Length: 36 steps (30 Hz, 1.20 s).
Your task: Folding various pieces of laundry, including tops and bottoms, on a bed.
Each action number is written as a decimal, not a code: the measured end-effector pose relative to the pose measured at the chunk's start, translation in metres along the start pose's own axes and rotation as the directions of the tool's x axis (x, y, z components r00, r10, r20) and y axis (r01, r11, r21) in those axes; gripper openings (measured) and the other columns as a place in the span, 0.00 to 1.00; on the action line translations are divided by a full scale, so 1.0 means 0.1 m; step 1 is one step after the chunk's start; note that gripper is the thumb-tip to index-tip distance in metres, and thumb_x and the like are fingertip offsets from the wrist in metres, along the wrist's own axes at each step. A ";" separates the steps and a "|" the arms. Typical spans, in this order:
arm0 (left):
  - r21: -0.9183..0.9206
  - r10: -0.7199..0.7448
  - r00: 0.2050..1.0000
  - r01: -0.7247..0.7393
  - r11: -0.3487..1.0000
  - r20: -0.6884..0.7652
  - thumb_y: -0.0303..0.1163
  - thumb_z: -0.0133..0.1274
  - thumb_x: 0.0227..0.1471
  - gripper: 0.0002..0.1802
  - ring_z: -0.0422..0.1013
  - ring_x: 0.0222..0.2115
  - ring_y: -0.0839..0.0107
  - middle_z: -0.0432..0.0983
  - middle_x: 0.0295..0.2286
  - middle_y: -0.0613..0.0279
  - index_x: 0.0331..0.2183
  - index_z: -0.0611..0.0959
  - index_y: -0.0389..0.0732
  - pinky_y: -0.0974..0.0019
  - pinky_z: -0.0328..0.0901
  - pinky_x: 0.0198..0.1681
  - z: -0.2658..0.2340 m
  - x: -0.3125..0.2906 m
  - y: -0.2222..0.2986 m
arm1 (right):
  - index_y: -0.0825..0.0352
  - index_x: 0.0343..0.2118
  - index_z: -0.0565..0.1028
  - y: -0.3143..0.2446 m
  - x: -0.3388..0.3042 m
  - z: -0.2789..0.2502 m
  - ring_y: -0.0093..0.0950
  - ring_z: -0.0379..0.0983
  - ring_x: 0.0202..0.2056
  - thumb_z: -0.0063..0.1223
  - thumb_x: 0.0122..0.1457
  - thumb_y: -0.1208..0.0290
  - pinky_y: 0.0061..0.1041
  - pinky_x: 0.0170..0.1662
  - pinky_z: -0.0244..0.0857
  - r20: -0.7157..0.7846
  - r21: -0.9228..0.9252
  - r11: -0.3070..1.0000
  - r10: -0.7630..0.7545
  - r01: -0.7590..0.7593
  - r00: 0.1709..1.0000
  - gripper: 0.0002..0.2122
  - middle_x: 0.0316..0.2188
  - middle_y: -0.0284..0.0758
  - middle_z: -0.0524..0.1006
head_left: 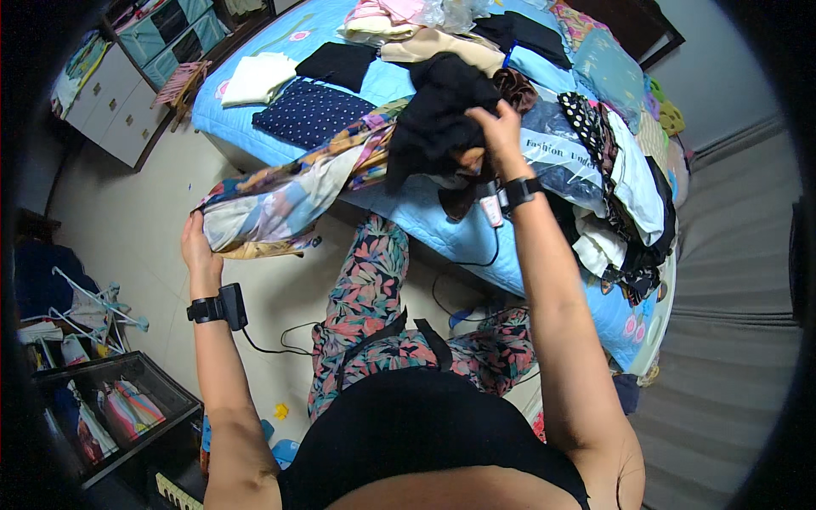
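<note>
Bed: covered in a blue quilt (616, 319), with clothes spread over most of the top.
Curtain: a grey one (722, 229) is hung along the right side, next to the bed.
Dresser: white drawers (115, 106) can be seen at upper left, well apart from the hands.
Dark drawer: left open (178, 393) at lower left, with folded clothes (136, 408) kept inside.
Patterned cloth: the multicoloured one (293, 200) is stretched slantwise from past the bed edge up to the black garment (438, 106); whether the two are joined can't be told, tbh.
Black garment: bunched up over the near side of the bed, with a brown cloth (514, 89) just beside it.
Dotted cloth: navy with white dots (306, 115), laid flat beside the patterned one.
Plastic bag: a clear one (557, 157), stuffed with dark clothing, near a white garment (639, 191).
Folded bits: a white piece (259, 78) and a black piece (336, 65) are laid side by side.
Hangers: pale ones (98, 302), heaped at the left.
Right hand: the black garment is gripped by its fingers (500, 136).
Left hand: the far end of the patterned cloth is pinched in its fingers (202, 246).
Wrist straps: a black one is worn on each wrist (217, 308) (520, 194).
</note>
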<state>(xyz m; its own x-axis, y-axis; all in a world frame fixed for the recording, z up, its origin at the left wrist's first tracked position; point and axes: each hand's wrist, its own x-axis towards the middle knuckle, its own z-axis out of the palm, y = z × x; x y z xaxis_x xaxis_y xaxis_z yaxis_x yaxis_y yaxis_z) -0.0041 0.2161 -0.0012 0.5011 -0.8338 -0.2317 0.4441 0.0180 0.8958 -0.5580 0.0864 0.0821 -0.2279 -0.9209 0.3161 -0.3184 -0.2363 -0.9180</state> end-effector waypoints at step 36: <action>0.114 -0.064 0.998 0.065 0.991 -0.021 0.37 0.47 0.62 0.19 0.73 0.44 0.64 0.75 0.45 0.56 0.50 0.75 0.35 0.61 0.68 0.48 0.09 0.25 0.02 | 0.61 0.53 0.74 0.57 0.75 -0.32 0.47 0.73 0.48 0.65 0.44 0.60 0.38 0.53 0.67 0.162 -0.867 0.495 0.187 0.050 0.969 0.29 0.47 0.54 0.75</action>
<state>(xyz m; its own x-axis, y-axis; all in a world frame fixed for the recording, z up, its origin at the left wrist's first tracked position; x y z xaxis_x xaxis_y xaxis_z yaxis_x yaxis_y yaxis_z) 0.0023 0.1903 -0.0016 0.4871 -0.8217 -0.2959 0.3887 -0.0994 0.9160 -0.6228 0.0139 0.0609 -0.1310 -0.9867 0.0959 -0.9670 0.1059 -0.2316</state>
